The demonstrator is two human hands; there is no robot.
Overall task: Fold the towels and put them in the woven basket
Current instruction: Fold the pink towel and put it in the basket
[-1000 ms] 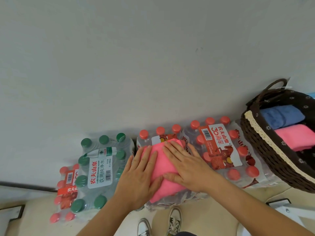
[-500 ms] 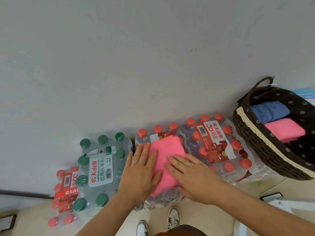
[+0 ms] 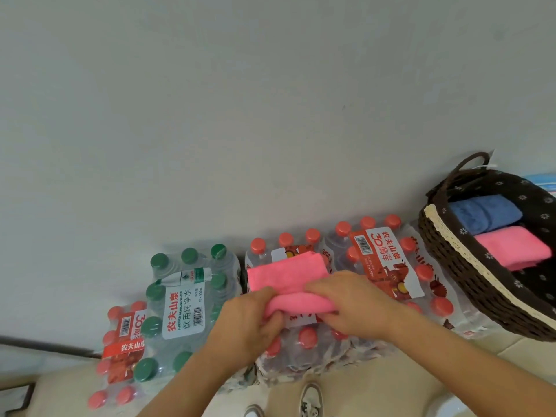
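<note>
A pink towel [image 3: 287,273] lies on a shrink-wrapped pack of red-capped water bottles [image 3: 304,347]. Its near edge is rolled up and over. My left hand [image 3: 248,325] grips the left end of that rolled edge and my right hand [image 3: 352,302] grips the right end. The dark woven basket [image 3: 451,266] with a cream lace rim sits at the right on another bottle pack. Inside it lie a folded blue towel [image 3: 484,213] and a folded pink towel [image 3: 511,246].
A green-capped bottle pack [image 3: 183,299] and a lower red-capped pack [image 3: 120,350] stand to the left. Another red-capped pack [image 3: 388,266] sits between the towel and the basket. A plain wall rises behind. My shoes [image 3: 311,400] show on the beige floor below.
Both hands were pressing flat on the pink towel. Now they have slid to its near edge, gripped it and lifted it into a fold toward the wall.
</note>
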